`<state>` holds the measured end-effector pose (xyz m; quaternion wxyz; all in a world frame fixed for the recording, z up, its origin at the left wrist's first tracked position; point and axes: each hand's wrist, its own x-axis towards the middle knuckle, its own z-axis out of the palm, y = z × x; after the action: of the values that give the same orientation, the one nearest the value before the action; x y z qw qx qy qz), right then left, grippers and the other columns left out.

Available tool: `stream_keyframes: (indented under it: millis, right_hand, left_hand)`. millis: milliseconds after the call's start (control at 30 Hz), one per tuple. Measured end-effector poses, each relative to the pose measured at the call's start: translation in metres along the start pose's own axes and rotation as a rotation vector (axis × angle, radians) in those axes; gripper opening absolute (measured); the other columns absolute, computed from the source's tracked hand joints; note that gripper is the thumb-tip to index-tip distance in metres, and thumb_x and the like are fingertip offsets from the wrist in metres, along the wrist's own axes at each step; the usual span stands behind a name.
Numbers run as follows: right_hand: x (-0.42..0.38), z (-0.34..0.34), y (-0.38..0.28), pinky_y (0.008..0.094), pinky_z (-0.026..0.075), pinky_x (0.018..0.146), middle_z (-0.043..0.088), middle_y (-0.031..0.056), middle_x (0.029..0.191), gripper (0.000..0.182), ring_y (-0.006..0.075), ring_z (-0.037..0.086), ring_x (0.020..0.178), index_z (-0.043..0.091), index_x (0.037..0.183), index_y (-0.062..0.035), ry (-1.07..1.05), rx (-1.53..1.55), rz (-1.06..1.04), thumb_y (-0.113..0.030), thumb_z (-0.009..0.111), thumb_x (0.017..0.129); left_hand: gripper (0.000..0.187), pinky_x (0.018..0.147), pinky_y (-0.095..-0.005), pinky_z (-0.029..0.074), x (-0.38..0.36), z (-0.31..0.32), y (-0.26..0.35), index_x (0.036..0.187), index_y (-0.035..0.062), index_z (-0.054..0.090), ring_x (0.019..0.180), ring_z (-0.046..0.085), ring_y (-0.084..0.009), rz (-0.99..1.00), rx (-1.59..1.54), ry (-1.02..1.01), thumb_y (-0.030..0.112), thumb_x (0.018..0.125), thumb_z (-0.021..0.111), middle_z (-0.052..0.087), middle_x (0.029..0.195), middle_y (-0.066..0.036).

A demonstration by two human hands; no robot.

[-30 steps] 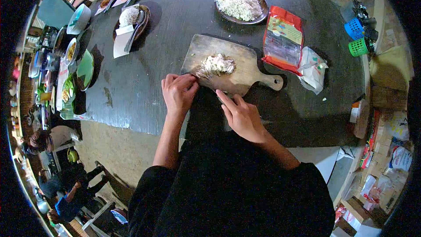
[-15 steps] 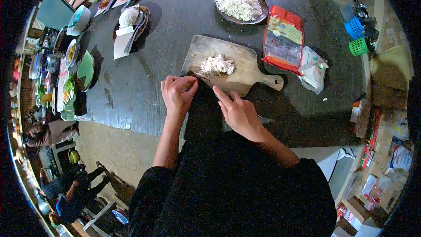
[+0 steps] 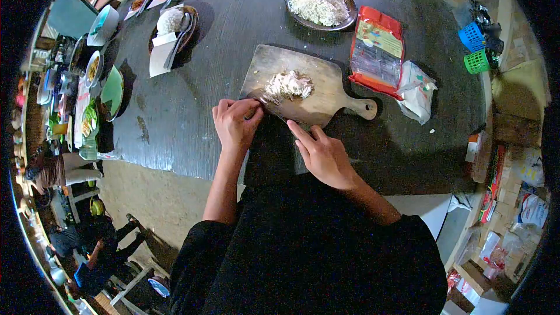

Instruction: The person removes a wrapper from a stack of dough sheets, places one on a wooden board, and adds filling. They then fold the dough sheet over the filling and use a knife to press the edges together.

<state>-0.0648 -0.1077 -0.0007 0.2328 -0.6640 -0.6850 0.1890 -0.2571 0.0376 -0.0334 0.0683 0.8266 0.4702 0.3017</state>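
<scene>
My left hand (image 3: 235, 123) is curled at the near edge of the wooden cutting board (image 3: 326, 90), fingertips pinching something I cannot make out, the pale shredded pile (image 3: 287, 85) just beyond it, nearer than my flat, open right hand (image 3: 322, 154)

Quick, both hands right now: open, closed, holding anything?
Left hand: fingers curled shut at the near edge of the wooden cutting board; what it pinches cannot be told.
Right hand: closed on something; a knife cannot be told.
</scene>
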Motion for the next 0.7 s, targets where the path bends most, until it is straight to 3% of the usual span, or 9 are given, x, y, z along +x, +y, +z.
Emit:
stream_keyframes:
  millis: [233, 300, 633, 700]
  right_hand:
    - [0.009, 0.008, 0.0, 0.0474, 0.057, 0.054, 0.062, 0.0188, 0.089, 0.052, 0.0373, 0.067, 0.064, 0.051, 0.149, -0.0175, 0.036, -0.041, -0.031, -0.018, 0.063, 0.098]
    - [0.012, 0.009, 0.0, 0.0449, 0.058, 0.057, 0.063, 0.0175, 0.093, 0.053, 0.0368, 0.068, 0.064, 0.051, 0.15, -0.0214, 0.028, -0.048, 0.012, -0.02, 0.063, 0.099]
    - [0.005, 0.001, 0.004, 0.0462, 0.057, 0.059, 0.062, 0.0133, 0.091, 0.052, 0.0356, 0.067, 0.068, 0.052, 0.149, -0.0229, 0.062, 0.022, 0.012, -0.019, 0.064, 0.098]
    - [0.001, -0.001, 0.006, 0.0488, 0.057, 0.056, 0.062, 0.0185, 0.091, 0.049, 0.0378, 0.067, 0.065, 0.053, 0.148, -0.0192, 0.031, 0.043, -0.033, -0.022, 0.061, 0.1]
  left_hand:
    - [0.015, 0.084, -0.0369, 0.045, 0.0, 0.0, 0.0, 0.087, 0.0183, 0.08, 0.09, 0.063, -0.0192, -0.016, -0.007, -0.013, 0.022, 0.073, 0.084, 0.078, 0.095, 0.006]
    - [0.014, 0.085, -0.0373, 0.046, 0.0, -0.002, 0.003, 0.087, 0.019, 0.08, 0.092, 0.064, -0.0201, -0.026, -0.011, -0.026, 0.022, 0.073, 0.084, 0.078, 0.097, 0.005]
    - [0.012, 0.086, -0.0373, 0.046, 0.0, -0.003, 0.003, 0.085, 0.0176, 0.079, 0.091, 0.063, -0.0203, 0.022, 0.006, 0.006, 0.021, 0.074, 0.084, 0.078, 0.099, 0.006]
    - [0.012, 0.085, -0.0368, 0.045, -0.001, -0.001, 0.002, 0.085, 0.0169, 0.079, 0.089, 0.062, -0.019, 0.032, 0.004, 0.019, 0.021, 0.075, 0.083, 0.078, 0.097, 0.007]
